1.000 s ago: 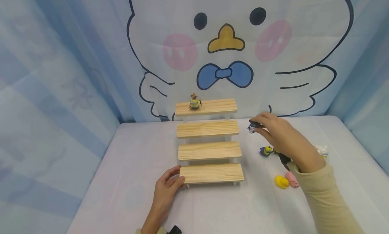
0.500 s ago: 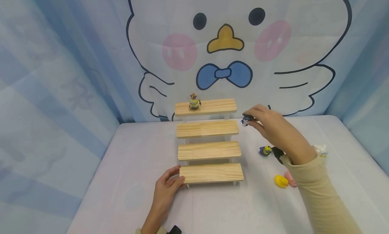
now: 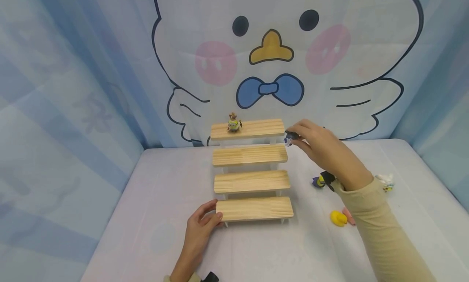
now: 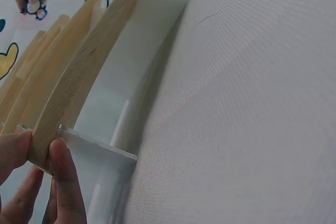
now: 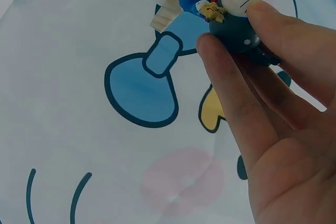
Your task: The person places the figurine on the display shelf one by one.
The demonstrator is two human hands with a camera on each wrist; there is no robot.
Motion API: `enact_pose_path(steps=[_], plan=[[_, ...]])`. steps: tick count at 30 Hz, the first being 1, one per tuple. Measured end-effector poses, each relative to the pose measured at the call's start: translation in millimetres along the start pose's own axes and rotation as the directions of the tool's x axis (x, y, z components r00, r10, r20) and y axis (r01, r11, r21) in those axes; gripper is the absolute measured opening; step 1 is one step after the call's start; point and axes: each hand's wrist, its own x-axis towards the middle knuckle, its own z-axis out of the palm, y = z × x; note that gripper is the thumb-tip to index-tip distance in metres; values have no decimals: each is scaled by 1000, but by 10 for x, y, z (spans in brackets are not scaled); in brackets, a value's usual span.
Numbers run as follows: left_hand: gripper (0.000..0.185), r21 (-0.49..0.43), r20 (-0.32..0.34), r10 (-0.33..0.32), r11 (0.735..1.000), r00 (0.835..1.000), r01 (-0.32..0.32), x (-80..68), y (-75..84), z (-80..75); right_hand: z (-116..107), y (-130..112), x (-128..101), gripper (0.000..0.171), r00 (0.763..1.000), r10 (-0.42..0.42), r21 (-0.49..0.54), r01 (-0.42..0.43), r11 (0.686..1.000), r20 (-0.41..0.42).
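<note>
A four-step wooden display stand [image 3: 251, 180] sits mid-table. A small minion figure with a hat [image 3: 233, 123] stands on its top step [image 3: 256, 128]. My right hand [image 3: 318, 147] pinches a small dark blue figure [image 3: 289, 138] [image 5: 231, 22] in the air beside the right end of the top step. My left hand [image 3: 200, 227] grips the left end of the bottom step [image 3: 254, 208], thumb and fingers around its edge [image 4: 44, 145].
On the table right of the stand lie a purple-and-yellow minion [image 3: 319, 181], a yellow duck [image 3: 338, 218], a pink figure [image 3: 349, 217] and a white figure [image 3: 386, 181]. A cartoon duck curtain [image 3: 271, 62] hangs behind. The white table [image 3: 161, 192] runs left of the stand.
My right hand has lifted the dark blue figure up and leftward from above the table toward the right end of the top step. The left hand has stayed on the bottom step.
</note>
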Motion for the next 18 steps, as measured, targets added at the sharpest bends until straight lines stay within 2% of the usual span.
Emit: enact_pose_path(steps=[7, 18], plan=[[56, -5, -3, -5, 1000, 1000, 5, -8, 9, -1, 19, 16, 106, 28, 998, -58, 10, 58, 998, -39], [57, 0, -1, -10, 1000, 1000, 10, 1, 10, 6, 23, -16, 259, 28, 1000, -27, 8, 27, 1000, -14]])
